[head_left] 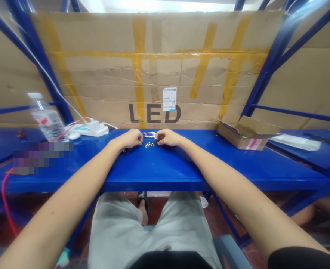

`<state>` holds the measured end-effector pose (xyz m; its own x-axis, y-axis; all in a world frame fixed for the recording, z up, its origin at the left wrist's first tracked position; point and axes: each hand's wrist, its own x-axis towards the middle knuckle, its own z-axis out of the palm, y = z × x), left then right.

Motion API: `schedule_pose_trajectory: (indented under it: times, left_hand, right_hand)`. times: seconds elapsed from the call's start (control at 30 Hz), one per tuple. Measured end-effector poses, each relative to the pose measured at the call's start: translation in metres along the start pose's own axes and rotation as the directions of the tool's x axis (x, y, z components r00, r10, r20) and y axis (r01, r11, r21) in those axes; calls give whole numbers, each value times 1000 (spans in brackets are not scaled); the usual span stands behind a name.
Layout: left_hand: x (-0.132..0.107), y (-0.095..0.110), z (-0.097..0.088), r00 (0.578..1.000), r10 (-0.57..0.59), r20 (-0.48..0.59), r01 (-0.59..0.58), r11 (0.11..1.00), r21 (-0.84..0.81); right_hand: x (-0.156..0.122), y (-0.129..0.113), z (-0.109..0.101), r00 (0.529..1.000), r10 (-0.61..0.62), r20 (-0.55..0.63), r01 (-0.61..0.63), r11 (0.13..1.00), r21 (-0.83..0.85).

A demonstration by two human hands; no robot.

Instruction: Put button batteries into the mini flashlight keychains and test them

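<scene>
Both my arms reach forward onto a blue bench [165,168]. My left hand [131,138] rests on the bench with its fingers curled closed; whatever it holds is hidden. My right hand [166,138] is also curled, pinching something small and dark that I cannot make out. Between the two hands lie several small shiny metal parts [150,144] and a few thin pen-like pieces [150,134] just behind them.
A clear water bottle [45,118] stands at the left, beside a white power strip [88,129] with white and red cables. An open cardboard box [247,133] sits at the right. A taped cardboard wall marked LED [153,74] backs the bench.
</scene>
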<state>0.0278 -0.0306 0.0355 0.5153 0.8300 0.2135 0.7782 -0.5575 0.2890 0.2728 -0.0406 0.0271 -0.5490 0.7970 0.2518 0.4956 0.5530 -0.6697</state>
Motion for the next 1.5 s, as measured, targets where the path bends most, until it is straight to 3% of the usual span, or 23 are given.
schedule_pose_trajectory:
  times: [0.17, 0.23, 0.33, 0.4, 0.53, 0.87, 1.0, 1.17, 1.27, 1.4, 1.5]
  left_hand:
    - [-3, 5, 0, 998, 40, -41, -41, 999, -15]
    - [-5, 14, -1, 988, 75, -137, -83, 995, -58]
    - [-7, 32, -1, 929, 130, -346, -196, 967, -163]
    - [-6, 42, 2, 901, 150, -407, -249, 947, -204]
    - [-4, 51, 7, 895, 214, -392, -318, 921, -224]
    - [0, 43, 13, 891, 245, -382, -341, 917, -208]
    - [2, 42, 15, 908, 146, -393, -270, 920, -283]
    - [4, 41, 19, 932, -46, -359, -149, 855, -496]
    - [4, 42, 18, 941, -50, -334, -140, 842, -521]
    - [4, 44, 14, 920, -102, -379, -146, 807, -572]
    - [3, 47, 13, 917, -182, -354, -140, 687, -713]
  right_hand:
    - [0, 0, 0, 1000, 11, -8, -11, 1000, -20]
    - [0, 0, 0, 1000, 12, -14, -12, 1000, -28]
    - [1, 2, 0, 1000, -4, -22, 3, 999, -34]
    - [2, 5, 1, 1000, -19, -20, 18, 999, -30]
    - [6, 10, 2, 999, -41, -10, 41, 999, -6]
    - [5, 8, 5, 1000, -27, -16, 28, 998, 59]
    - [4, 6, 4, 999, -32, -23, 35, 991, 127]
    - [3, -5, 5, 993, -44, -108, 64, 979, 194]
    - [2, -16, 7, 984, -21, -177, 37, 995, 89]
    - [0, -27, 1, 965, 27, -260, -56, 993, -106]
    - [-5, -23, -14, 958, 58, -280, -142, 946, -291]
